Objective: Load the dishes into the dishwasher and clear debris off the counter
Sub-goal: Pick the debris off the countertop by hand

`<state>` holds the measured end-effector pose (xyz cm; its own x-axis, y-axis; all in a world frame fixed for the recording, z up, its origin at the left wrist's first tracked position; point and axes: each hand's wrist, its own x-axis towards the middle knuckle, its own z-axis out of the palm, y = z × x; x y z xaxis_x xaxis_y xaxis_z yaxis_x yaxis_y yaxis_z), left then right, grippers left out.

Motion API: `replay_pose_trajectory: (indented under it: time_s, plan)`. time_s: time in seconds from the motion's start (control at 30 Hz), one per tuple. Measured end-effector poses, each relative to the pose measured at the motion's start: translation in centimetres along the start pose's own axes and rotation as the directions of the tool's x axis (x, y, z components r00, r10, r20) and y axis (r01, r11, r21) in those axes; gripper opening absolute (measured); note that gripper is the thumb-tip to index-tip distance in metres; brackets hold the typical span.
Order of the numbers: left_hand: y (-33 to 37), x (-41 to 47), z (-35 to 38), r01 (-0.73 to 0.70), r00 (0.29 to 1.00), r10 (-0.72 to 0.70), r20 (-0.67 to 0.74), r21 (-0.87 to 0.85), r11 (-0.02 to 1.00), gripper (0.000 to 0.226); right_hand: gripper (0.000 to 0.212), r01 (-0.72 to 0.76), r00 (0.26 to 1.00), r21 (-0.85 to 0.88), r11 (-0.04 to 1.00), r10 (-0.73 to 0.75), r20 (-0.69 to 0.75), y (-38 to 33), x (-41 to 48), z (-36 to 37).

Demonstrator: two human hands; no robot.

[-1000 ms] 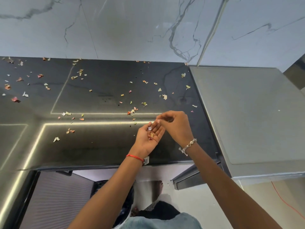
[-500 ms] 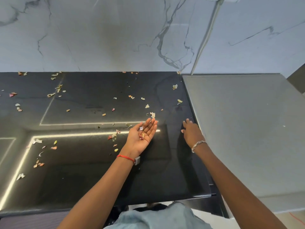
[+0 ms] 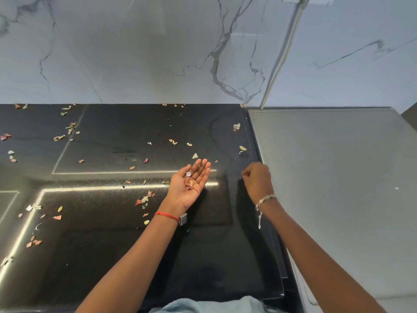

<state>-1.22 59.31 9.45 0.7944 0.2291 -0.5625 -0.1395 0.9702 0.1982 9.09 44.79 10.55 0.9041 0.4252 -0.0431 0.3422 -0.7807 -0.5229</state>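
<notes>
Debris covers the black counter point(image 3: 108, 245): small paper and peel scraps, such as a cluster point(image 3: 144, 199) left of my wrist and a leaf bit point(image 3: 242, 147) near the right edge. My left hand point(image 3: 188, 185) lies palm up over the counter. Its fingers are nearly straight, and a few collected scraps point(image 3: 189, 185) sit in the palm. My right hand point(image 3: 257, 179) hovers at the counter's right edge with its fingers curled. The fingertips are pinched together as if on a tiny scrap, which I can barely make out.
A grey appliance top point(image 3: 338, 188) adjoins the counter on the right. The marble wall point(image 3: 158, 53) rises behind. More scraps lie along the counter's left side point(image 3: 33, 241) and back edge point(image 3: 65, 109). No dishes are in view.
My right hand left the left palm, reached to the counter's right edge, and now has curled into a pinch. The left hand stays palm up with scraps. The view shifted forward over the counter.
</notes>
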Motion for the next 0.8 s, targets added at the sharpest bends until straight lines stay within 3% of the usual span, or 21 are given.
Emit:
replay_pose_trajectory:
  time_s: [0.07,0.2,0.43,0.63,0.7,0.8]
  plan:
    - [0.1,0.1,0.0,-0.01,1.0,0.01,-0.003,-0.002,1.0,0.032,0.015,0.033,0.998,0.116,0.993,-0.027,-0.052,0.0,2.9,-0.3]
    - [0.4,0.4,0.2,-0.026,1.0,0.026,-0.014,-0.012,1.0,0.039,0.017,0.078,0.994,0.142,0.987,-0.067,-0.084,0.1,7.2,0.1]
    - [1.0,1.2,0.6,-0.035,0.999,0.035,-0.031,-0.017,0.999,0.048,0.022,0.129,0.989,-0.024,0.991,-0.127,0.072,0.6,8.7,1.8]
    - [1.8,2.4,1.1,-0.037,0.998,0.035,-0.05,-0.032,0.999,0.033,0.016,0.173,0.984,-0.224,0.959,-0.161,0.072,-0.3,8.2,2.2]
    - [2.1,2.8,1.3,-0.037,0.998,0.035,-0.043,-0.044,0.998,0.031,0.014,0.113,0.991,-0.175,0.978,-0.097,0.094,-0.7,9.5,1.7]
    - [2.5,3.4,1.8,-0.036,0.999,0.034,-0.028,-0.057,0.998,0.031,0.014,0.007,0.998,0.122,0.993,-0.015,0.065,-1.2,12.4,0.5]
